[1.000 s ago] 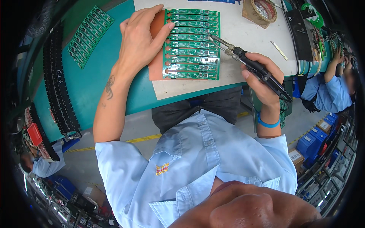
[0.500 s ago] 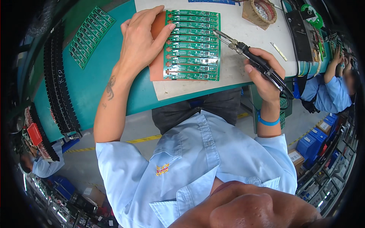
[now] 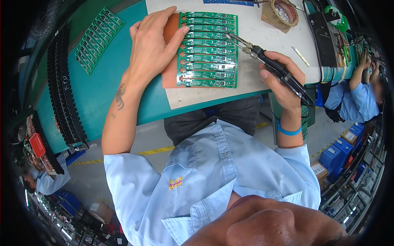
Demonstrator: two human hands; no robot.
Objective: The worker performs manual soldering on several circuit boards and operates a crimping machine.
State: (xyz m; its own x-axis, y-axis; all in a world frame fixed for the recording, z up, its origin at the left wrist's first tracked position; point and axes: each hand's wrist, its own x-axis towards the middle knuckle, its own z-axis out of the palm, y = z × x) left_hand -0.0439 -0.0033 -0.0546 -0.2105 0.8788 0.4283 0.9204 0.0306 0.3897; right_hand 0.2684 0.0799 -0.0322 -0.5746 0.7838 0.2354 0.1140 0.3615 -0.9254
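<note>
A panel of green circuit boards (image 3: 208, 50), made of several narrow strips side by side, lies on an orange-brown pad (image 3: 169, 76) on the table. My left hand (image 3: 152, 41) rests flat at the panel's left side, fingers stretched and spread, thumb tip touching its left edge. In my right hand (image 3: 285, 78) is a black soldering iron (image 3: 276, 67) with a metal front and a second thin rod beside the tip. Its point is at the right part of the panel, on an upper strip; whether it touches is too small to tell.
Another green board panel (image 3: 99, 40) lies at the left on the green tabletop (image 3: 111, 96), near black slotted racks (image 3: 65, 90). A round tin (image 3: 285, 13) with silvery bits, a small pale blade-like strip (image 3: 301, 56) and a black box (image 3: 322, 37) stand right. Co-workers sit at both sides.
The soldering iron and my right hand have moved slightly left, so the tip is farther in over the panel. My left hand stays put.
</note>
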